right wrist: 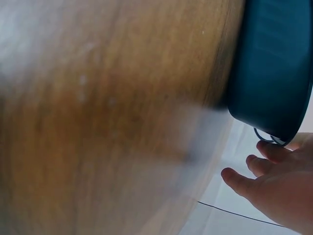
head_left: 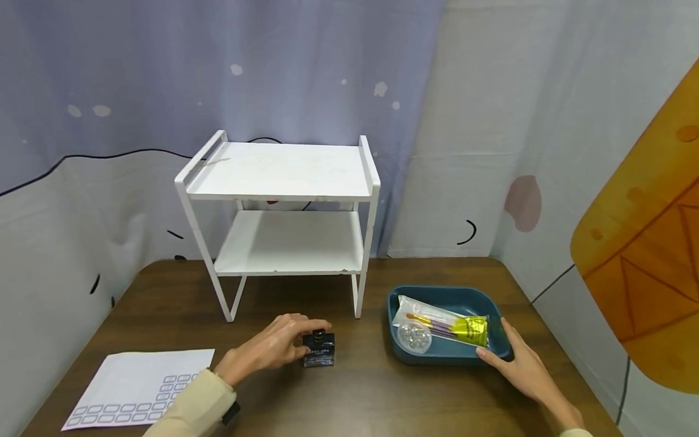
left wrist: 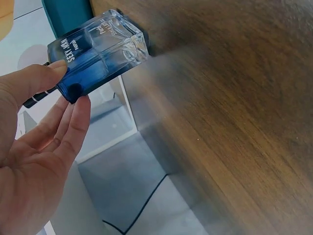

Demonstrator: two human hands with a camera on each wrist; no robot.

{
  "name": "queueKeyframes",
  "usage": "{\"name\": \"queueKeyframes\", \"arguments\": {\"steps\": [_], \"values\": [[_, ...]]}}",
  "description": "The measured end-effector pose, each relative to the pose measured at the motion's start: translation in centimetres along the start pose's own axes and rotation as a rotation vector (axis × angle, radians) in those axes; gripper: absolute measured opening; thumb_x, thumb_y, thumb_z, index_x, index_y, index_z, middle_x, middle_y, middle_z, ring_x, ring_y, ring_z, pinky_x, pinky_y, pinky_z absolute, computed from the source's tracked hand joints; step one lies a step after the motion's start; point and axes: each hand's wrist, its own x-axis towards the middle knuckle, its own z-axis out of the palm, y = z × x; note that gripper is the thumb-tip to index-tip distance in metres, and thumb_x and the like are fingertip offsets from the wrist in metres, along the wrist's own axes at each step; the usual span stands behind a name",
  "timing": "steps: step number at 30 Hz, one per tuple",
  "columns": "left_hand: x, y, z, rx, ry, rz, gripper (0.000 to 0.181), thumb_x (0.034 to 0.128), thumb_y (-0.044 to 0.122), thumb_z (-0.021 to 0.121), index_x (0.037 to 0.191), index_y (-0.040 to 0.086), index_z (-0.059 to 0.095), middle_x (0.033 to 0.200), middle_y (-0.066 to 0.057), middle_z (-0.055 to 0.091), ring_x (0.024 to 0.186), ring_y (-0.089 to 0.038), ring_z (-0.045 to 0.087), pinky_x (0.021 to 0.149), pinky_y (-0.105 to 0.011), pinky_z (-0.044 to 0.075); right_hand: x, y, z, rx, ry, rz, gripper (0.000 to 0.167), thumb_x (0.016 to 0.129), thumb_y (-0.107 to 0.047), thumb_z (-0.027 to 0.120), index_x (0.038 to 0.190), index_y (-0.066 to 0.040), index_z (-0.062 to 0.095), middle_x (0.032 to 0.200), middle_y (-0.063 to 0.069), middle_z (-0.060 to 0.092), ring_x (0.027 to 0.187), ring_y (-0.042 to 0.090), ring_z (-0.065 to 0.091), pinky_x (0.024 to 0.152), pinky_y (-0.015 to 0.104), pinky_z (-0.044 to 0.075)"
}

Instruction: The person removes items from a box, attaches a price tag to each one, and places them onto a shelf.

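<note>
A dark blue glass bottle [head_left: 319,350] with a black cap stands upright on the table, and my left hand [head_left: 273,345] grips it from the left, thumb and fingers at its sides. The left wrist view shows the bottle [left wrist: 98,51] between the thumb and fingertips of that hand [left wrist: 39,142]. My right hand [head_left: 521,364] touches the right end of a teal tray [head_left: 401,352], its fingers extended. Inside the tray lie a clear packet of brushes [head_left: 445,323] and a round clear container [head_left: 414,337]. In the right wrist view the fingers [right wrist: 239,181] are beside the tray [right wrist: 269,68].
A white two-tier shelf [head_left: 289,243] stands at the back, left of the tray. A white sheet [head_left: 136,388] with printed boxes lies at the front left. Patterned curtains hang behind the table [head_left: 371,394], and an orange shape [head_left: 650,243] is at the right.
</note>
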Motion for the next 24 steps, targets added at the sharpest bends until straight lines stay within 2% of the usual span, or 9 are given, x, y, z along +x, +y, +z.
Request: {"name": "queueKeyframes", "arguments": {"steps": [6,10,14,18,24], "values": [[-0.1,0.1,0.1,0.021,-0.003,0.008,0.060,0.0828,0.002,0.075,0.139,0.015,0.059,0.104,-0.001,0.069,0.088,-0.011,0.058,0.080,-0.031,0.054,0.1,-0.1,-0.2,-0.015,0.011,-0.032,0.103,0.094,-0.056,0.060,0.159,0.000,0.003,0.159,0.037,0.014,0.138,0.064,0.022,0.099,0.080,0.030],[-0.3,0.1,0.1,0.025,0.004,0.019,0.061,0.0830,0.001,0.075,0.140,0.016,0.058,0.097,0.003,0.066,0.083,-0.011,0.055,0.076,-0.026,0.052,-0.1,-0.2,-0.4,-0.004,0.050,-0.077,0.102,0.093,-0.052,0.063,0.159,-0.001,0.004,0.160,0.036,0.014,0.140,0.062,0.020,0.099,0.081,0.026],[-0.6,0.1,0.0,0.014,0.010,0.014,0.064,0.0825,0.001,0.075,0.141,0.016,0.057,0.096,0.003,0.065,0.081,-0.008,0.052,0.074,-0.024,0.050,-0.5,-0.9,-0.9,0.035,0.100,-0.120,0.100,0.094,-0.048,0.065,0.161,-0.007,0.003,0.162,0.033,0.011,0.146,0.058,0.012,0.100,0.082,0.020],[-0.7,0.1,0.1,0.007,0.018,0.001,0.067,0.0817,-0.001,0.075,0.143,0.017,0.055,0.100,0.002,0.066,0.083,-0.010,0.053,0.075,-0.024,0.050,-0.9,-2.4,-1.4,0.084,0.150,-0.179,0.095,0.095,-0.045,0.064,0.161,-0.010,0.006,0.163,0.031,0.009,0.150,0.053,0.005,0.102,0.082,0.017],[-0.6,0.1,0.2,-0.026,0.029,-0.045,0.076,0.0779,-0.002,0.078,0.146,0.016,0.051,0.101,0.001,0.064,0.089,-0.016,0.058,0.078,-0.027,0.051,-1.4,-5.9,-1.8,0.119,0.283,-0.279,0.085,0.094,-0.036,0.069,0.159,-0.008,0.023,0.162,0.031,0.019,0.150,0.050,0.013,0.104,0.079,0.022]]}}
